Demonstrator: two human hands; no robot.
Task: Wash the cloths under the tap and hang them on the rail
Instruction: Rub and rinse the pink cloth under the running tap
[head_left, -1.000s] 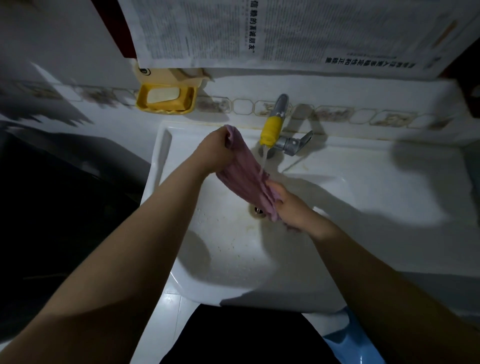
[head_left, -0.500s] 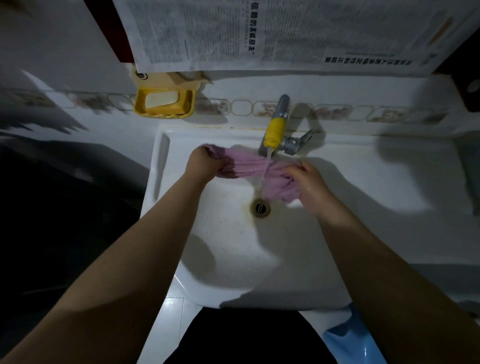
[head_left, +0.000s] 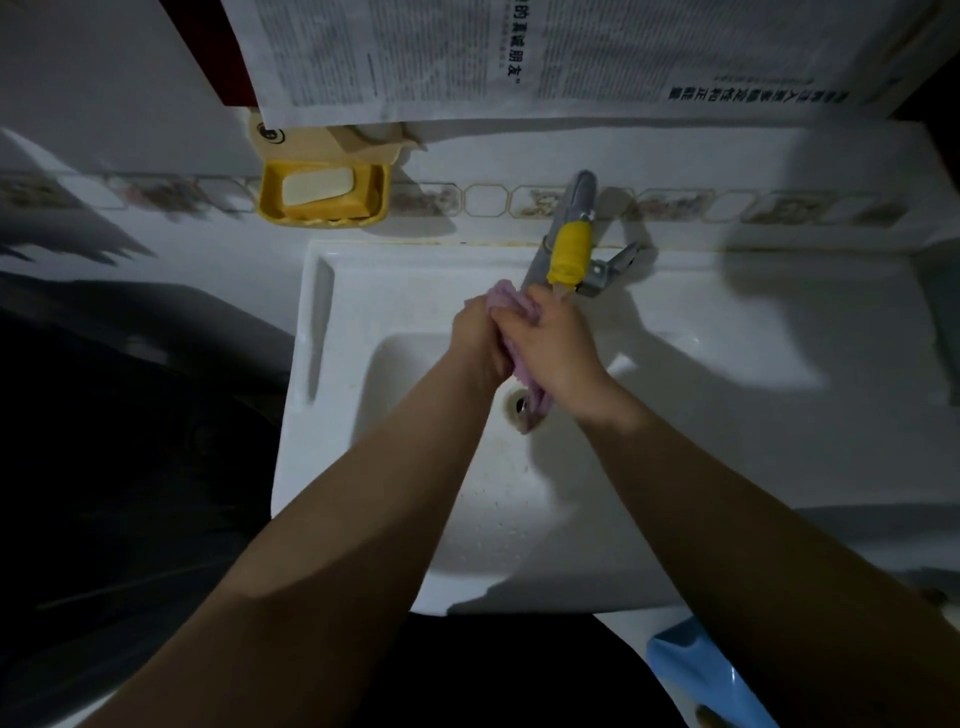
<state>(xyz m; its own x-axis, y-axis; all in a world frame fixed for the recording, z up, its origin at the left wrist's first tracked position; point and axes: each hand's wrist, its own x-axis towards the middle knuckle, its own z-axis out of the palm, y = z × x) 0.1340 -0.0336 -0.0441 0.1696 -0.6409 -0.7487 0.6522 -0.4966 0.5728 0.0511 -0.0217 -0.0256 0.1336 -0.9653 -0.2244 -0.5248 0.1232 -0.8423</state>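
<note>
Where hands (head_left: 519, 338) clasp, cloth (head_left: 535, 402) seems mostly hidden.

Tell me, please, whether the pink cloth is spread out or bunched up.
Bunched up: the pink cloth is squeezed between the left hand and right hand.

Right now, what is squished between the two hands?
The head view shows the pink cloth pressed between the left hand and the right hand, over the sink.

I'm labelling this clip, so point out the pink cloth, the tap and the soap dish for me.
pink cloth (head_left: 535, 410), head view, on the loose end hanging over the drain.
tap (head_left: 570, 253), head view, on its yellow-wrapped spout.
soap dish (head_left: 270, 200), head view, on its yellow left wall.
</note>
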